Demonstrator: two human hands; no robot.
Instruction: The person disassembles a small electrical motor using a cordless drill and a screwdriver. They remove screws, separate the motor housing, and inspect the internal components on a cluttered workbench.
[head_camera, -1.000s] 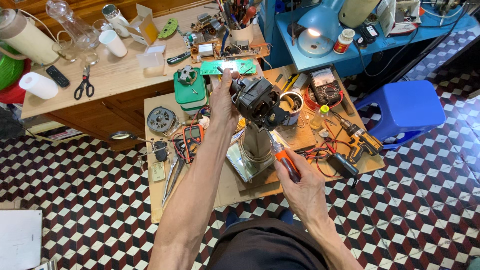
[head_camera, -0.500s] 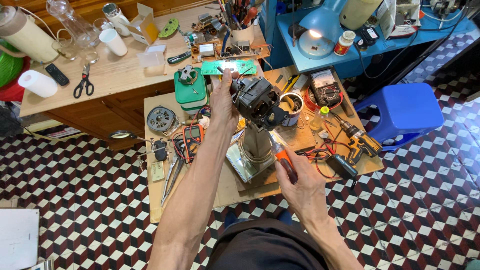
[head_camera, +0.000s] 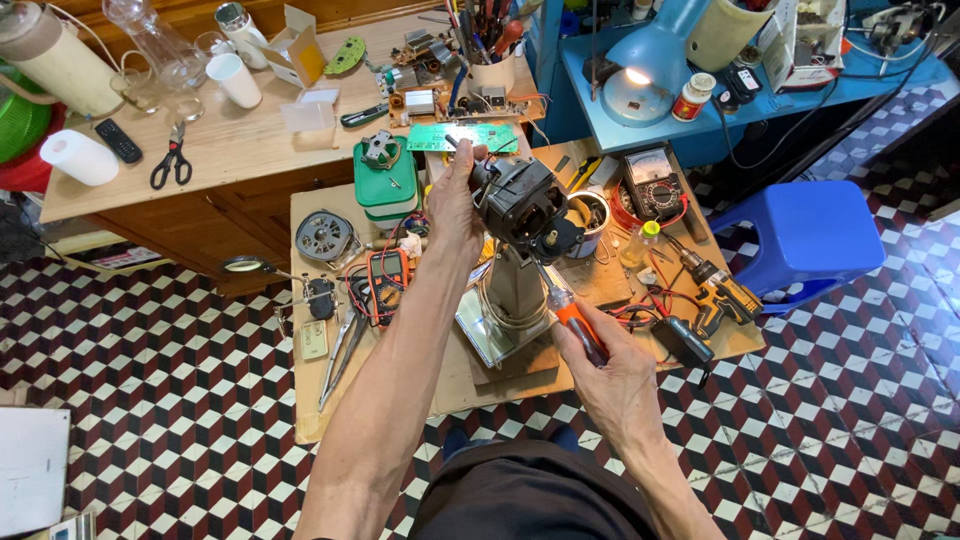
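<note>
Left hand (head_camera: 452, 205) grips the motor (head_camera: 520, 205); right hand (head_camera: 610, 370) clasps the screwdriver (head_camera: 572, 318), tip angled up-left.

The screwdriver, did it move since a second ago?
Yes. The right hand brought the orange screwdriver up from beside the stand, so its tip now points at the underside of the black motor. The left hand still grips the motor on its stand.

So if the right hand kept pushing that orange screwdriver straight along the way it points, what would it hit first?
Most likely the black motor that the left hand grips. The right hand aims the screwdriver up at its underside, though depth is hard to judge.
</note>
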